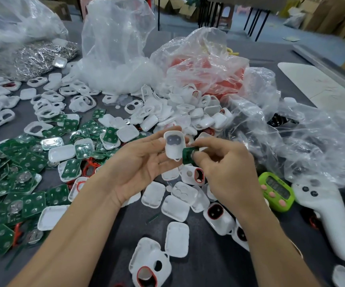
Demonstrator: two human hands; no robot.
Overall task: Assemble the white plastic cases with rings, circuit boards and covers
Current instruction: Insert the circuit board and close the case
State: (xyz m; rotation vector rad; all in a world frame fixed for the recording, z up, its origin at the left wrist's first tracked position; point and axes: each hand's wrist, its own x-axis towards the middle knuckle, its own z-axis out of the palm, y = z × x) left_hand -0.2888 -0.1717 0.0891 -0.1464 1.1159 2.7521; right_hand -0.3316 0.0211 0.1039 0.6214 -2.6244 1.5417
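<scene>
My left hand (138,162) holds a white plastic case (174,146) upright, hollow side facing me, with a dark insert showing in its upper part. My right hand (225,168) pinches a green circuit board (188,155) at the case's lower right edge, touching it. Many more green circuit boards (22,183) lie piled at the left. White covers (176,239) and cases with red rings (215,212) are scattered on the grey table below my hands.
Clear plastic bags (115,44) of parts stand behind the pile, one holding red rings (208,65). A heap of metal pieces (35,56) sits far left. A green timer (276,191) and a white controller (328,214) lie at the right.
</scene>
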